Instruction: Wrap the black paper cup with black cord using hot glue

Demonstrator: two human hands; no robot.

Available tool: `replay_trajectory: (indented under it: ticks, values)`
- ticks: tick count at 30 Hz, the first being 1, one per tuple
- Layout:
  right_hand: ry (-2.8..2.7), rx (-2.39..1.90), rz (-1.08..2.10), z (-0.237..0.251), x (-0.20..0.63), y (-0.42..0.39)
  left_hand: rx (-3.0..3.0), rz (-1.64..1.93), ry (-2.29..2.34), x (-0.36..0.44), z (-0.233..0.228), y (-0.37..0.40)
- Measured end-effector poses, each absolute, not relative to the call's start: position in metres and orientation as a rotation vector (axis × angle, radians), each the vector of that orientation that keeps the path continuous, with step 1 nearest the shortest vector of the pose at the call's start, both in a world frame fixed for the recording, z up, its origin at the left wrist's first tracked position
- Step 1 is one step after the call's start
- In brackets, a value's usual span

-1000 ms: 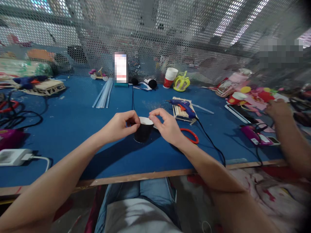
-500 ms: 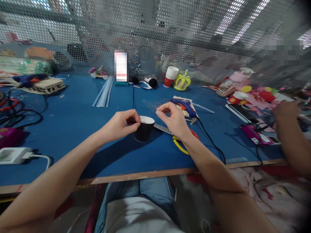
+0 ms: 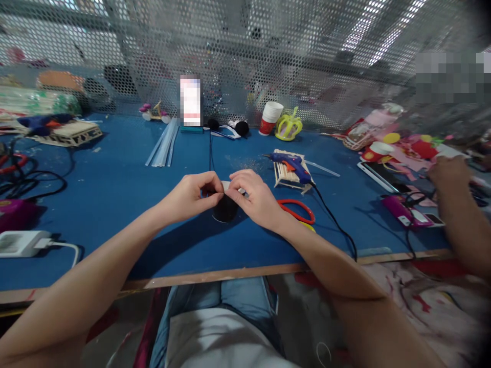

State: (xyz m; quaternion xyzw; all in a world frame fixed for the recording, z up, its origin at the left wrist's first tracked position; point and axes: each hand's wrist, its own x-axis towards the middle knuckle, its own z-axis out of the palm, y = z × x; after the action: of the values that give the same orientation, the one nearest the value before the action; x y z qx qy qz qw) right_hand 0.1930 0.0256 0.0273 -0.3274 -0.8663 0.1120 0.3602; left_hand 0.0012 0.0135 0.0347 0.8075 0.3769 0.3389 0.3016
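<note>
A small black paper cup (image 3: 224, 209) with a white inside stands on the blue table in front of me. My left hand (image 3: 199, 191) pinches the cup's near left rim between thumb and fingers. My right hand (image 3: 253, 197) is closed at the same rim, its fingertips meeting the left ones; whether it grips the rim or something tiny there is hidden. Under and behind my right wrist lie scissors with red and yellow handles (image 3: 297, 210), their blades covered by the hand.
A blue glue gun (image 3: 291, 166) rests on a small stick rack (image 3: 282, 176), its black cable running to the table edge. Clear glue sticks (image 3: 163, 145), a phone (image 3: 191, 102), stacked paper cups (image 3: 270, 117) and a yellow crown-like basket (image 3: 287, 127) stand behind. At right, another person's hand (image 3: 450, 176) is among pink scraps.
My right hand has moved left and down from above the scissors to the cup's rim, meeting my left hand. The left hand keeps its pinch on the cup, which stays in place.
</note>
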Motion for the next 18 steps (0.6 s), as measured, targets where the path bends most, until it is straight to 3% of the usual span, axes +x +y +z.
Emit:
replay_trajectory:
  ticks: [7,13,18]
  values:
    - [-2.000,-0.964,0.396,0.025,0.200,0.030,2.394,1.265,1.317,0.005,0.036,0.015]
    - [-1.857,-1.017,0.553,0.025,0.203,0.030,2.084,0.743,1.458,0.013,0.028,0.011]
    - [-1.867,-0.993,0.608,0.025,0.200,0.026,1.817,0.776,1.217,0.020,0.009,0.013]
